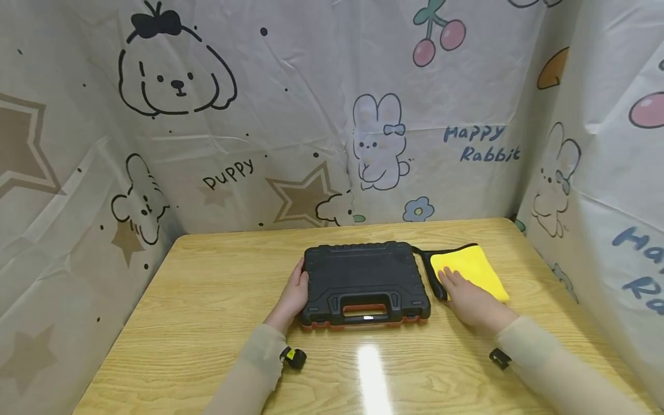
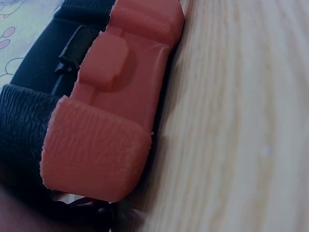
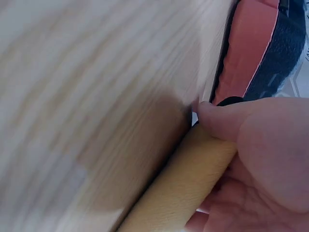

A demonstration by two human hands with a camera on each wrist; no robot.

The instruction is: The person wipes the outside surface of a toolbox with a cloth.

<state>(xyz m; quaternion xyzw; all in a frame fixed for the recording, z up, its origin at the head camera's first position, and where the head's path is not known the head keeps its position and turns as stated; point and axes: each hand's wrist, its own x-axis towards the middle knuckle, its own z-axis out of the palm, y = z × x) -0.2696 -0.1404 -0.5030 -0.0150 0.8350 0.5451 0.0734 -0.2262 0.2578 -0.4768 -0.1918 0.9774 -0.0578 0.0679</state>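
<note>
A black and orange-red plastic tool case lies flat on the table, its handle toward the person. My left hand rests along the case's left side, fingers against the edge and partly hidden by it. In the left wrist view, the case's orange-red lower half sits on the wood. To the right lies a folded yellow cloth with black trim. My right hand rests on its near left part, fingers extended over the top. In the right wrist view, the thumb touches the cloth's folded edge.
The wooden table extends to both sides and in front of the case. A white printed curtain hangs behind and at the sides. Black straps with small devices sit on both wrists. A bright light reflection crosses the near table.
</note>
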